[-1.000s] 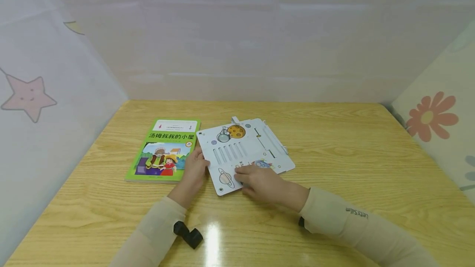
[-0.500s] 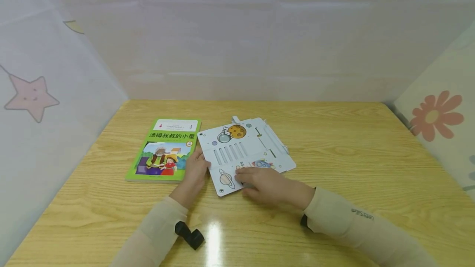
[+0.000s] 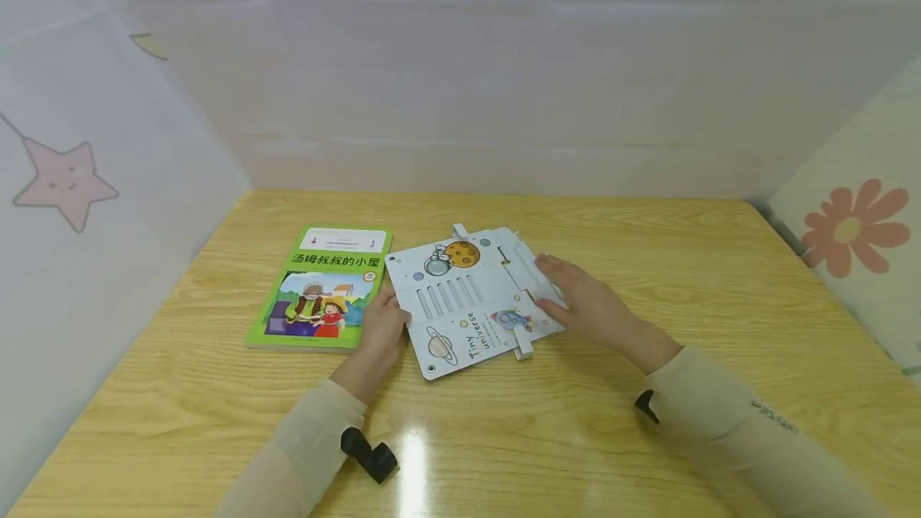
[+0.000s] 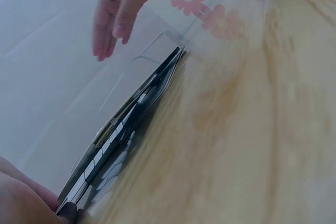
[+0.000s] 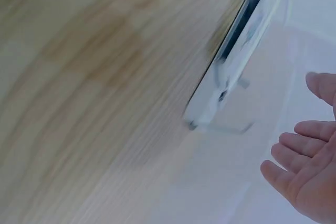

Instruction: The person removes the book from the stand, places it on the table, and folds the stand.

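A white folding book stand (image 3: 496,282) printed with planets, an astronaut and a rocket lies aslant on the table, slotted, with small clips at its edges. My left hand (image 3: 377,330) pinches its left edge; the fingers beneath are hidden. Seen edge-on in the left wrist view, the stand (image 4: 118,135) shows a gap between its layers. My right hand (image 3: 600,310) is by the stand's right edge, fingers extended and apart from it in the right wrist view, where the stand (image 5: 236,61) is blurred.
A green picture book (image 3: 368,298) with a cartoon cover lies just left of the stand. The wooden table (image 3: 683,262) ends at a pale cloth backdrop (image 3: 504,102). Cloth side walls bear a pink star (image 3: 65,182) and a red flower (image 3: 856,226).
My right hand has left the stand's lower front and moved right and up to its right edge, uncovering the lettering and a front clip. My left hand keeps its hold.
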{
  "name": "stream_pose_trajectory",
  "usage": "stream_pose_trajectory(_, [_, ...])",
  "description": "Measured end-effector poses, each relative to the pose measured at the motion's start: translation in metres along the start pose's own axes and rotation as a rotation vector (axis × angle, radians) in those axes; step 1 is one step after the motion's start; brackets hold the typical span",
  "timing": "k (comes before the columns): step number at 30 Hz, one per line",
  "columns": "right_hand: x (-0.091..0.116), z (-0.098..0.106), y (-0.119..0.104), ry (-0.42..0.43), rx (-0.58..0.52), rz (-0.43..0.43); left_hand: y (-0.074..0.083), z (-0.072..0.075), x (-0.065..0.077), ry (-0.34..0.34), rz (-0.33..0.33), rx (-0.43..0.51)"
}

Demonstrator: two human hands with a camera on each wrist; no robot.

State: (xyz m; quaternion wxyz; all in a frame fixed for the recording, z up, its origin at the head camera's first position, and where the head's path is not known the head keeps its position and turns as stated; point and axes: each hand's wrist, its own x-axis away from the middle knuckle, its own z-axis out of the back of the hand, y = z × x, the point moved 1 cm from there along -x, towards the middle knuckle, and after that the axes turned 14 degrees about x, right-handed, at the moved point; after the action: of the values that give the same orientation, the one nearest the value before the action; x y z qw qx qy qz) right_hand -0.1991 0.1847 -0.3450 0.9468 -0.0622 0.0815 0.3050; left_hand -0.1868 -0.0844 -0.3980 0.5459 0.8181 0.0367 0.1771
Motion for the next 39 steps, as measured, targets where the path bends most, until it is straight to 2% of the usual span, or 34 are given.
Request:
stream_pose_trajectory(4, [0.005,-0.003,0.02,-0.071,0.034,-0.004,0.0,0.0,-0.001,-0.004,-0.009,0.0])
stream_pose_trajectory(8, [0.009,-0.008,0.027,-0.106,0.05,0.044,-0.001,0.0,-0.001,0.002,-0.004,-0.011])
stream_pose_trajectory(12, [0.012,-0.013,0.028,-0.133,0.074,0.062,0.0,0.0,0.0,0.009,0.013,-0.024])
stream_pose_trajectory(17, [0.011,-0.017,0.026,-0.113,0.107,0.087,0.001,-0.001,0.001,0.005,0.016,-0.02])
stream_pose_trajectory(24, [0.009,-0.021,0.025,-0.099,0.068,0.112,0.003,0.0,0.002,-0.001,0.022,-0.006])
stream_pose_trajectory(30, [0.009,-0.025,0.024,-0.159,0.008,0.119,0.003,0.001,0.001,0.006,0.021,-0.026])
stream_pose_trajectory(39, [0.007,-0.031,0.02,-0.174,0.029,0.165,0.003,0.0,0.001,-0.001,0.025,-0.04])
